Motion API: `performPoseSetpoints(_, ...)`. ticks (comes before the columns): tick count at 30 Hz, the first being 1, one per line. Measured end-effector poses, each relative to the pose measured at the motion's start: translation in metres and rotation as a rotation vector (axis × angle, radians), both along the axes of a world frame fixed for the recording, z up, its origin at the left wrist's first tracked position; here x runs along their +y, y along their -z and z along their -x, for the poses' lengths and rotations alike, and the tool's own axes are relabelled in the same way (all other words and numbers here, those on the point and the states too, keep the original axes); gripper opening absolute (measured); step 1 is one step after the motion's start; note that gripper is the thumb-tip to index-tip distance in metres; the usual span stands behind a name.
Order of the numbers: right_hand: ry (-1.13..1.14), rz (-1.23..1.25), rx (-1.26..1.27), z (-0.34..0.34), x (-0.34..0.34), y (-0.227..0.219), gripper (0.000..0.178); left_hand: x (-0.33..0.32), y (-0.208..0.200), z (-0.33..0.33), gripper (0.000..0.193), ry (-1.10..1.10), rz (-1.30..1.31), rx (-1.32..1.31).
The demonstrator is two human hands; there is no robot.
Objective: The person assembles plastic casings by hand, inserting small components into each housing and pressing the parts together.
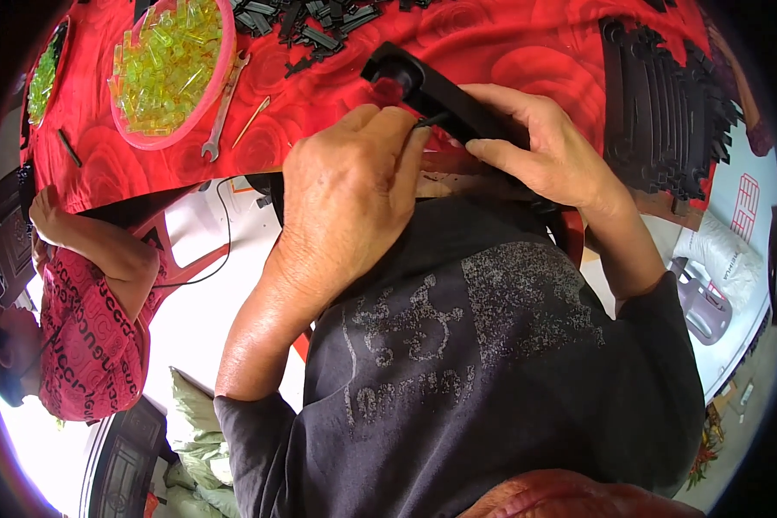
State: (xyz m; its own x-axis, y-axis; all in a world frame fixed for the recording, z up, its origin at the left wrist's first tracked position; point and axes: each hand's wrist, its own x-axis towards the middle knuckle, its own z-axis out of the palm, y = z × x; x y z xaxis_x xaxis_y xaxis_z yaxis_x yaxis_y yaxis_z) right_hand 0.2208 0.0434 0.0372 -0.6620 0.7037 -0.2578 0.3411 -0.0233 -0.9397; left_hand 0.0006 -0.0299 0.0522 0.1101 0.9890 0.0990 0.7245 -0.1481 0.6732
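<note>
A long black plastic housing (453, 97) with a hollow inner side is tilted over the table's near edge. My right hand (548, 147) grips its right part, fingers behind and thumb along the near side. My left hand (350, 177) is closed at the housing's middle, its fingertips pinching a small dark strip (434, 119) against the hollow side. The strip's exact kind cannot be made out, as the fingers cover most of it.
Yellow-green clear plastic pieces fill a pink basin (231, 52) on the red cloth (527, 43). Beside it lie a wrench (224, 108) and a thin stick (251, 121). Loose black parts (319, 26) lie behind; long black strips (660, 112) are stacked right. A person in pink (95, 328) sits left.
</note>
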Motion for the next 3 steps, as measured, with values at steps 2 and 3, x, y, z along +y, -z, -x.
performPoseSetpoints(2,-0.154,-0.196,-0.171,-0.001,0.008,-0.008,0.039,0.001,-0.003,0.004,0.012,0.005,-0.008,0.024)
performPoseSetpoints(3,-0.231,-0.261,-0.261,0.0,0.014,-0.014,0.04,0.001,-0.004,0.005,0.012,0.008,-0.018,0.048)
